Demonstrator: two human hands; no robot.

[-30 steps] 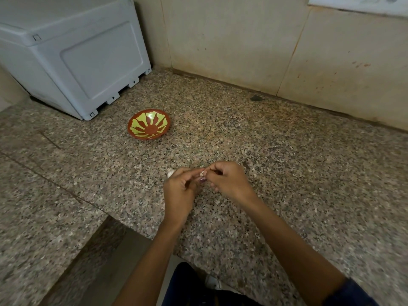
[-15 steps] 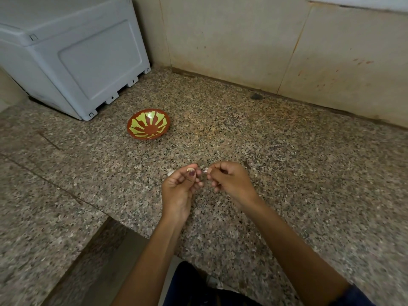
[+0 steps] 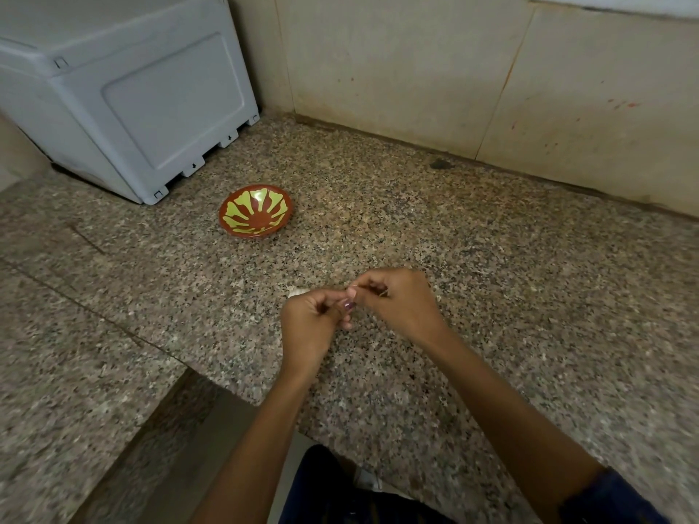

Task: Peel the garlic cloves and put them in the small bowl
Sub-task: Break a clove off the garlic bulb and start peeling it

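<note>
The small bowl [image 3: 256, 210], red-brown with yellow-green rays, sits on the granite counter [image 3: 491, 277], up and to the left of my hands. It looks empty. My left hand [image 3: 312, 319] and my right hand [image 3: 397, 300] meet over the middle of the counter, fingertips pinched together on a small garlic clove that is almost wholly hidden by the fingers. A white bit of garlic [image 3: 296, 293] lies on the counter just beyond my left hand.
A grey-white plastic appliance [image 3: 125, 96] stands at the back left, near the bowl. A tiled wall [image 3: 416, 62] runs along the back. The counter's front edge drops away at the lower left, beside my left forearm.
Half a second ago my fingertips were a little apart with the clove showing in the left hand; now both hands are closed together on it again.
</note>
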